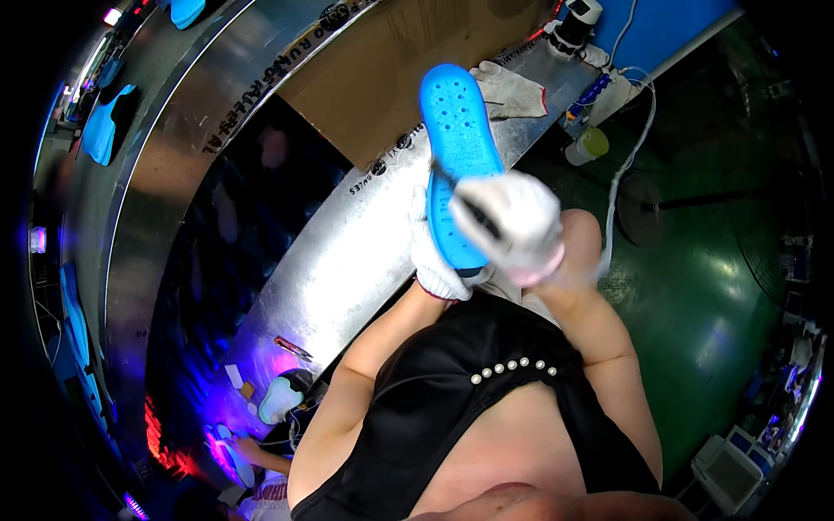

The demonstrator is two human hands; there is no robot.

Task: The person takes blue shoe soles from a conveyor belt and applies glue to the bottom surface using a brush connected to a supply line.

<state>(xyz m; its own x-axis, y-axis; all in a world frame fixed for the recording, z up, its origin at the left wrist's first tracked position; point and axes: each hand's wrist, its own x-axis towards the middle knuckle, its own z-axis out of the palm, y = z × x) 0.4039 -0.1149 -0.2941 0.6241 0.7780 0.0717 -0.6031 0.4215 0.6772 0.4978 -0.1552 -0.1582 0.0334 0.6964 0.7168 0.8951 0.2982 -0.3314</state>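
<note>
A bright blue shoe sole (453, 117) with small round holes stands lengthwise in front of me, above the metal bench edge. My left hand (427, 253), in a white knit glove, is closed around its near left side. Over the sole's right edge is my right hand (526, 213), also white-gloved and smeared by motion. It grips a slim dark tool (479, 217), whose thin tip reaches onto the middle of the sole. Blur hides what kind of tool it is. My fingers on the sole's underside are hidden.
A spare white glove (511, 91) lies on the metal bench (317, 239) beside brown cardboard (365, 74). A small red-handled cutter (293, 348) rests nearer. Blue pieces (106, 126) lie on the belt at left. Another person's hand (250, 451) works lower left. A white cable (615, 187) hangs right.
</note>
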